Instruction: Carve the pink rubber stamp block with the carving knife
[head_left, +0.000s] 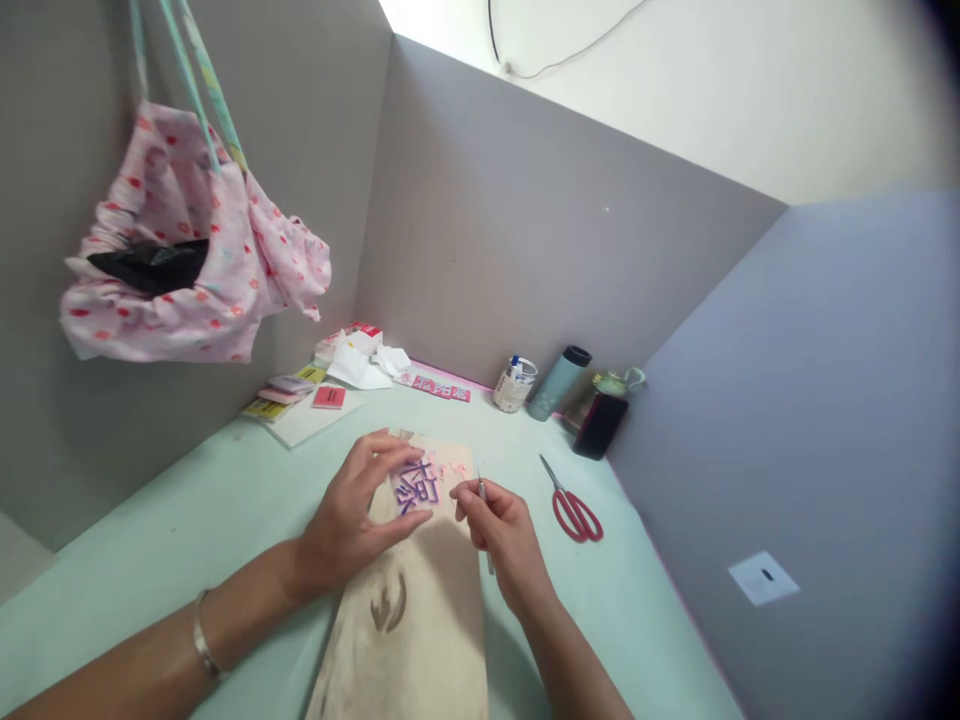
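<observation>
On the pale wooden board (435, 590) lies a thin pinkish piece with a purple character (417, 488). My left hand (356, 510) curves around it, the fingertips at its top edge and the thumb at its lower edge, steadying it against the board. A slim metal craft knife (482, 490) is pinched in my right hand (504, 535), its thin tip pointing up and away, just right of the piece. Small pink scraps (452, 470) are scattered on the board between the piece and the knife. Dark brush-like marks stain the board nearer to me.
Red-handled scissors (576, 514) lie at the right. Along the back stand a can (515, 386), a teal flask (559, 383) and a dark phone (600, 425). Erasers, papers (358, 362) and a pink strip of characters (441, 388) sit back left. A pink cloth bag (232, 260) hangs at left.
</observation>
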